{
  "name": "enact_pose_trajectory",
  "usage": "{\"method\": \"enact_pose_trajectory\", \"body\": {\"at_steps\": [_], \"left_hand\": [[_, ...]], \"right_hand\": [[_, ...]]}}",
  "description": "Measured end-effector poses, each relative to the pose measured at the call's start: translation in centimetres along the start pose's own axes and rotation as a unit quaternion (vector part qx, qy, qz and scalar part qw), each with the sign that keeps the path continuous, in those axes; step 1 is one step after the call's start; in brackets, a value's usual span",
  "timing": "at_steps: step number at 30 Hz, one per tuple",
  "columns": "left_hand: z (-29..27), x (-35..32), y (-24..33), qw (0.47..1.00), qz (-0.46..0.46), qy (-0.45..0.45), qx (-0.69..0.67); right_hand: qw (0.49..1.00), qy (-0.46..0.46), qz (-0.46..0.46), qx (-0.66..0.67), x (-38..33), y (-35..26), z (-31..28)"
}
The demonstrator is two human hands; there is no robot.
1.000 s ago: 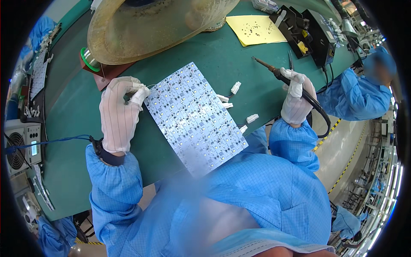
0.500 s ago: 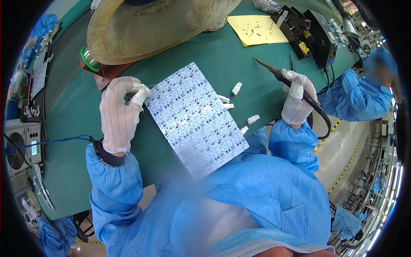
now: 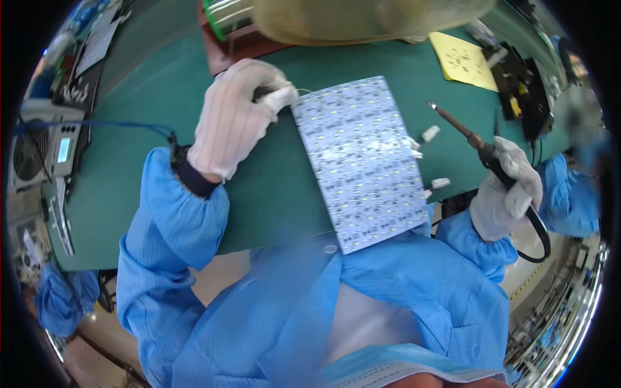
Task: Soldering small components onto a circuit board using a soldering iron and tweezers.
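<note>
My left hand (image 3: pixel 236 119), in a white striped glove, is by the upper left corner of a white LED circuit board (image 3: pixel 362 168). Its thumb and fingers pinch a thin pale wire (image 3: pixel 304 90) that runs to the board's corner; the grip itself is partly hidden. The board lies slanted on the green bench, its near end by my blue smock. White plug connectors (image 3: pixel 431 134) rest along its right side. Further right, my gloved right hand (image 3: pixel 508 191) is closed around a soldering iron (image 3: pixel 473 137). The iron's bright tip points up and left, apart from the board.
A solder spool holder (image 3: pixel 226 39) and a large yellowish hood (image 3: pixel 369 19) stand at the back. Yellow paper (image 3: pixel 462 61) with small dark bits lies back right, next to a black box (image 3: pixel 514 84). A fan unit (image 3: pixel 48 145) sits left; a co-worker's blue sleeve (image 3: pixel 569 197) shows right.
The whole view has shifted and tilted, so bench, board and hands appear further right. The board looks turned more upright. Both hands keep their holds, and the iron tip remains off the board.
</note>
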State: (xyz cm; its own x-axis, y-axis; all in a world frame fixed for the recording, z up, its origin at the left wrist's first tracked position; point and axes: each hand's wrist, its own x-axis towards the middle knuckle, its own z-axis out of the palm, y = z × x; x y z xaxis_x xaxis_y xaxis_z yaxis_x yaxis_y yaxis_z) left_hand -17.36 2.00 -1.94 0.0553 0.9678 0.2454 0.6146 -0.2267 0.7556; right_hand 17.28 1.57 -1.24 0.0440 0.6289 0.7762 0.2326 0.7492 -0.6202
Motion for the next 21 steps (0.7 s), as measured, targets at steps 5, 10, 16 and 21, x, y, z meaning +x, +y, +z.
{"method": "enact_pose_trajectory", "body": {"at_steps": [5, 10, 16, 21], "left_hand": [[-0.2, -1.0, -1.7, 0.993, 0.078, 0.07, 0.046], [-0.2, -1.6, -2.7, 0.981, 0.141, 0.096, 0.091], [-0.5, -2.2, -3.3, 0.985, 0.126, 0.104, 0.052], [-0.6, -2.2, -3.5, 0.984, 0.126, 0.096, 0.081]], "right_hand": [[0.978, -0.177, -0.042, 0.102, 0.9, -0.6, 2.3], [0.98, -0.173, -0.003, 0.095, -0.2, -0.7, 7.1], [0.966, -0.258, -0.022, 0.02, 0.8, -1.4, 9.5], [0.966, -0.255, -0.039, 0.012, 0.7, -0.7, 9.8]]}}
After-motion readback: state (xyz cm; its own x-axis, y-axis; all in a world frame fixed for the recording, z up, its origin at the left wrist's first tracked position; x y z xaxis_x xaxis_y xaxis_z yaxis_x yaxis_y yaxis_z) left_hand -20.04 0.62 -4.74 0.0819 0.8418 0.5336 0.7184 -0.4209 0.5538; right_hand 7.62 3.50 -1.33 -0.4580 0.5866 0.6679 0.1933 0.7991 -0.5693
